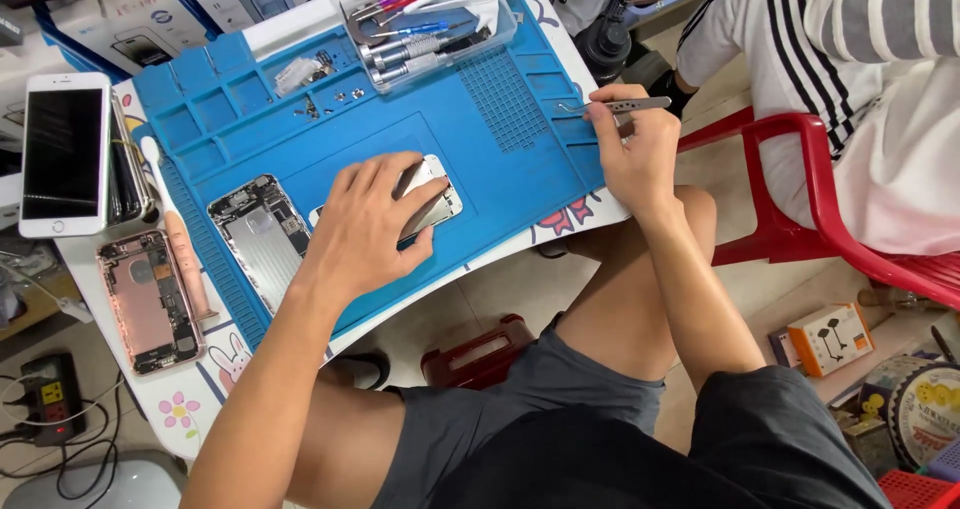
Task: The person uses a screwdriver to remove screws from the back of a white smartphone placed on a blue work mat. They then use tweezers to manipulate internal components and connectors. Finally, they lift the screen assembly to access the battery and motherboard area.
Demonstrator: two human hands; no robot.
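Note:
My left hand (pixel 370 224) presses down on a silver phone part (pixel 432 201) lying on the blue work mat (pixel 500 139). My right hand (pixel 628 149) sits at the mat's right edge and grips metal tweezers (pixel 628 104), whose tips point left over the mat's small compartments. An opened silver phone housing (pixel 262 234) lies on the mat just left of my left hand. Small screws and parts (pixel 318 99) rest in the mat's upper trays.
A clear tray of screwdrivers (pixel 430 29) stands at the mat's far edge. A white phone (pixel 62 154) and a pink opened housing (pixel 150 299) lie at the left. Another person sits on a red chair (pixel 800 199) at the right. A power strip (pixel 50 394) is on the floor.

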